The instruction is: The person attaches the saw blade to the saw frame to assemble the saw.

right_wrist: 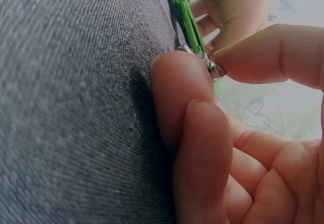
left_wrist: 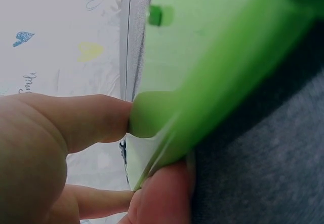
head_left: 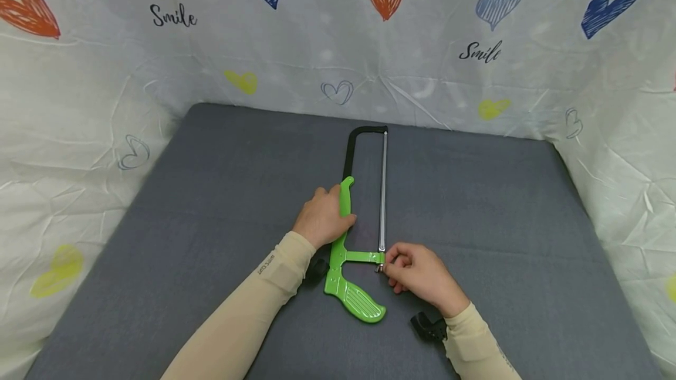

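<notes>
The left hand (head_left: 323,217) grips the glossy green hacksaw (head_left: 338,247) on the grey worktop (head_left: 237,180), black bow (head_left: 349,154) up top, slim silver blade (head_left: 383,192) alongside, and there's the right hand (head_left: 422,271), pinching its little metal fitting (head_left: 379,268)!

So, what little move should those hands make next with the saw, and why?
Probably a slight twist of the small metal fitting by the right hand: it pinches that piece, at the handle end of the blade, while the left hand grips the green saw frame, which should help steady it.
</notes>
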{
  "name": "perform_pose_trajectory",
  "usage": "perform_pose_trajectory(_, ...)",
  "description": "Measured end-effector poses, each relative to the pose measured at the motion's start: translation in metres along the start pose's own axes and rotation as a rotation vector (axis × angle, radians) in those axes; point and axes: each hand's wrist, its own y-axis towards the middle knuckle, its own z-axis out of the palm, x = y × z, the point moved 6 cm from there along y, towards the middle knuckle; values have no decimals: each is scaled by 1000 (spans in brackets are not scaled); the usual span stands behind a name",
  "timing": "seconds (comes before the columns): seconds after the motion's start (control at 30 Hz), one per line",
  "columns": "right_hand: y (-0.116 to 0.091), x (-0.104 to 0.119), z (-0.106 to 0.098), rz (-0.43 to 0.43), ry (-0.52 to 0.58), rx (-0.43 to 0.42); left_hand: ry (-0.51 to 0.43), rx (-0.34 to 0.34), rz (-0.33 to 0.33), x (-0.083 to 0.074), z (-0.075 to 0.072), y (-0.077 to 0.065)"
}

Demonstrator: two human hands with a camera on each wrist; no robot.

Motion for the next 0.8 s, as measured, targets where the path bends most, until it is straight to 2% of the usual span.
perform_pose_trajectory(0.8, 0, 0, 0, -11, -3, 9, 1, 1, 7, 0, 0, 0)
